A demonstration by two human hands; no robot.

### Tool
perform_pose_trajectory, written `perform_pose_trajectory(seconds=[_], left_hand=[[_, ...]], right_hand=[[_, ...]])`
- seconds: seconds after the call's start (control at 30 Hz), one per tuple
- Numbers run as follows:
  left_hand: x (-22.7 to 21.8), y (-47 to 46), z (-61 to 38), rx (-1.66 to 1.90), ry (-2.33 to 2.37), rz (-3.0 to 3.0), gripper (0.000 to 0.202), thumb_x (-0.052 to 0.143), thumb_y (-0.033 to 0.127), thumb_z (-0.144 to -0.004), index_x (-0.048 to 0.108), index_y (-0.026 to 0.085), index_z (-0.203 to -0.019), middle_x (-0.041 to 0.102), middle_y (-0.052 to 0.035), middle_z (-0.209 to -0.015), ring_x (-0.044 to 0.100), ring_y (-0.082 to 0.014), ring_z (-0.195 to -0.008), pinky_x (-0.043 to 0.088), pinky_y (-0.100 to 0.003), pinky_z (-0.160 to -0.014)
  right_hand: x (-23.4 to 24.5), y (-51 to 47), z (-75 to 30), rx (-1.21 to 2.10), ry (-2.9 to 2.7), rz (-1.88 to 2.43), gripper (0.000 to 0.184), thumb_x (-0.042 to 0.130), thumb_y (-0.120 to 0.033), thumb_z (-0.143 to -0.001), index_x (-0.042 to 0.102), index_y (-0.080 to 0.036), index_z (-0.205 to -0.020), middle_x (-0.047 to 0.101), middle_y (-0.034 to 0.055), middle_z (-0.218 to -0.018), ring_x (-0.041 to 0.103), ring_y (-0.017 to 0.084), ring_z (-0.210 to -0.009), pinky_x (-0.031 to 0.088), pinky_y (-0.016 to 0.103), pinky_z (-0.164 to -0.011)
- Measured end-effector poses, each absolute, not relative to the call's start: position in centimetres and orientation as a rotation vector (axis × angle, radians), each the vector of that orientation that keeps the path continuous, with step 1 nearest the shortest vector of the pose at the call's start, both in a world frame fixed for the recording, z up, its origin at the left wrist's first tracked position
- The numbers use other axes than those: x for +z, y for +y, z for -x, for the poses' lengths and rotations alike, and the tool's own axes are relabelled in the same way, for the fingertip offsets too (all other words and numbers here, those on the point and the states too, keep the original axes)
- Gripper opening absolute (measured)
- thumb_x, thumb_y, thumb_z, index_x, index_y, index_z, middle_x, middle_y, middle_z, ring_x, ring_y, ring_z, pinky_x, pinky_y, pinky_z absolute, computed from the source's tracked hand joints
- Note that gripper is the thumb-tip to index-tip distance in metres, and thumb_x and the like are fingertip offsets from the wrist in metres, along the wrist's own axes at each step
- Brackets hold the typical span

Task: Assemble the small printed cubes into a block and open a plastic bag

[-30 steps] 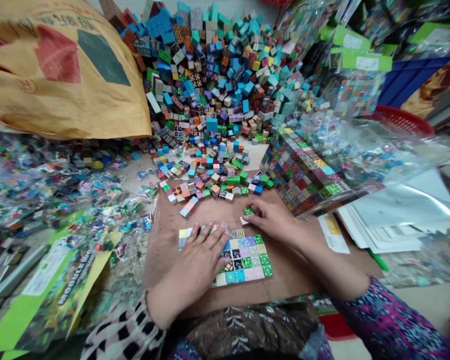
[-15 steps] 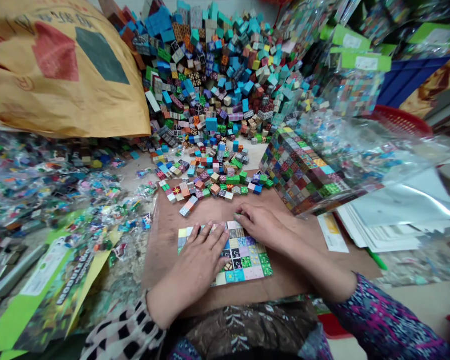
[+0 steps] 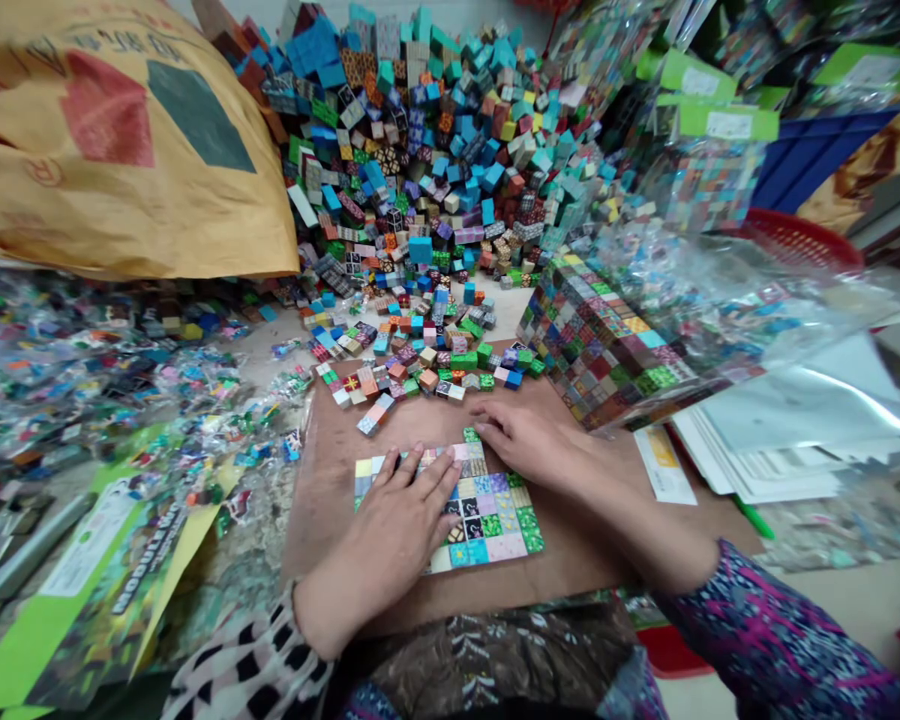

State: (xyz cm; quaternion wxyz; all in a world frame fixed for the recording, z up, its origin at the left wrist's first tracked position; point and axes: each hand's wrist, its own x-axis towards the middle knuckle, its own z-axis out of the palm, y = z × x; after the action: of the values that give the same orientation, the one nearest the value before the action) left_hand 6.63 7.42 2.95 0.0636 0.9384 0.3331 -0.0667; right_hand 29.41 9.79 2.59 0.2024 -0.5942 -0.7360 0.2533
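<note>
A flat layer of printed toy cube blocks (image 3: 495,545), in patchwork colours, lies on the brown board in front of me. My left hand (image 3: 405,510) rests flat on its left part with the fingers spread, hiding many blocks. At the far edge of the layer my right hand (image 3: 521,440) is curled, thumb and index finger at a small green block (image 3: 471,435). Part of that block may be hidden behind the fingers. Just beyond the left hand lies a loose pale, orange and blue block piece (image 3: 376,414).
Loose blocks (image 3: 420,200) are heaped at the back. A wrapped block stack (image 3: 600,340) stands to the right, near white cards (image 3: 750,450). Bagged small figures (image 3: 195,390) and green packaging cards (image 3: 97,580) lie left, below a yellow sack (image 3: 135,140). The brown board (image 3: 330,440) lies underneath.
More of the green block now shows at the layer's far edge, as my right hand has shifted slightly around it. My left hand stays in the same place.
</note>
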Motion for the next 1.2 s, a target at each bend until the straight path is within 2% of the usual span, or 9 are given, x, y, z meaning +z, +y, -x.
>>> perform_pose_trajectory(seconds=[0.13,0.27,0.53,0.7,0.8,0.93,1.0,1.1,1.2], left_hand=[[3.1,7.4,-6.8,-0.228,1.018,-2.823,0.053,0.039,0.046,-0.103,0.042,0.023,-0.151,0.042,-0.0033,-0.156,0.036,-0.0339,-0.144,0.029,-0.057,-0.118],[3.1,7.4,-6.7,-0.213,1.019,-2.819,0.053,0.036,0.047,-0.104,0.041,0.024,-0.151,0.043,-0.0030,-0.155,0.036,-0.0348,-0.144,0.029,-0.058,-0.118],[3.0,7.4,-6.8,-0.213,1.027,-2.796,0.053,0.037,0.047,-0.104,0.040,0.026,-0.152,0.041,-0.0012,-0.156,0.035,-0.0334,-0.145,0.030,-0.057,-0.118],[3.2,7.3,-6.8,-0.224,1.029,-2.788,0.054,0.037,0.047,-0.103,0.040,0.024,-0.152,0.040,-0.0021,-0.156,0.035,-0.0354,-0.145,0.031,-0.058,-0.118],[3.2,7.3,-6.8,-0.212,1.025,-2.788,0.054,0.038,0.046,-0.103,0.040,0.023,-0.152,0.041,-0.0022,-0.156,0.034,-0.0349,-0.145,0.031,-0.057,-0.118],[3.0,7.3,-6.7,-0.199,1.022,-2.791,0.053,0.038,0.047,-0.103,0.041,0.024,-0.151,0.042,-0.0021,-0.156,0.035,-0.0348,-0.145,0.031,-0.057,-0.118],[2.9,7.4,-6.7,-0.196,1.019,-2.804,0.052,0.039,0.044,-0.103,0.041,0.023,-0.151,0.043,-0.0030,-0.155,0.036,-0.0351,-0.144,0.032,-0.057,-0.118],[2.8,7.4,-6.8,-0.196,1.013,-2.832,0.052,0.042,0.041,-0.103,0.042,0.022,-0.151,0.043,-0.0051,-0.155,0.036,-0.0361,-0.144,0.034,-0.058,-0.116],[3.0,7.3,-6.8,-0.190,1.014,-2.842,0.051,0.041,0.040,-0.103,0.042,0.022,-0.151,0.043,-0.0056,-0.155,0.036,-0.0359,-0.144,0.034,-0.058,-0.116]], right_hand=[[4.2,11.3,-28.8,0.546,-2.137,1.823,0.029,0.045,-0.019,-0.097,0.065,-0.016,-0.118,0.072,0.0129,-0.110,0.067,0.024,-0.098,0.049,0.035,-0.081],[4.4,13.0,-27.5,0.447,-2.204,1.960,0.029,0.048,-0.023,-0.096,0.062,-0.016,-0.121,0.071,0.0138,-0.113,0.066,0.025,-0.098,0.047,0.033,-0.074],[4.2,12.9,-27.5,0.357,-2.238,1.989,0.018,0.052,-0.026,-0.094,0.065,-0.017,-0.101,0.070,0.0108,-0.101,0.063,0.021,-0.086,0.040,0.031,-0.067],[5.2,11.4,-28.9,0.379,-2.229,2.004,0.017,0.053,-0.029,-0.095,0.066,-0.019,-0.089,0.071,0.0086,-0.089,0.062,0.020,-0.076,0.037,0.032,-0.063],[4.7,10.3,-30.4,0.372,-2.197,1.980,0.015,0.055,-0.029,-0.093,0.067,-0.020,-0.090,0.071,0.0091,-0.089,0.063,0.022,-0.080,0.040,0.033,-0.066],[3.6,8.7,-32.2,0.462,-2.163,1.914,0.021,0.055,-0.037,-0.095,0.067,-0.021,-0.096,0.071,0.0094,-0.092,0.065,0.024,-0.083,0.046,0.035,-0.068],[3.4,8.4,-32.4,0.515,-2.132,1.832,0.022,0.054,-0.033,-0.096,0.065,-0.021,-0.111,0.071,0.0100,-0.105,0.065,0.025,-0.095,0.050,0.038,-0.078],[3.1,8.7,-32.1,0.568,-2.155,1.698,0.040,0.053,-0.022,-0.096,0.055,-0.022,-0.135,0.061,0.0120,-0.132,0.058,0.026,-0.117,0.048,0.041,-0.097],[2.6,9.3,-31.7,0.630,-2.210,1.635,0.037,0.052,-0.018,-0.095,0.059,-0.022,-0.131,0.061,0.0123,-0.134,0.056,0.025,-0.121,0.045,0.041,-0.103]])
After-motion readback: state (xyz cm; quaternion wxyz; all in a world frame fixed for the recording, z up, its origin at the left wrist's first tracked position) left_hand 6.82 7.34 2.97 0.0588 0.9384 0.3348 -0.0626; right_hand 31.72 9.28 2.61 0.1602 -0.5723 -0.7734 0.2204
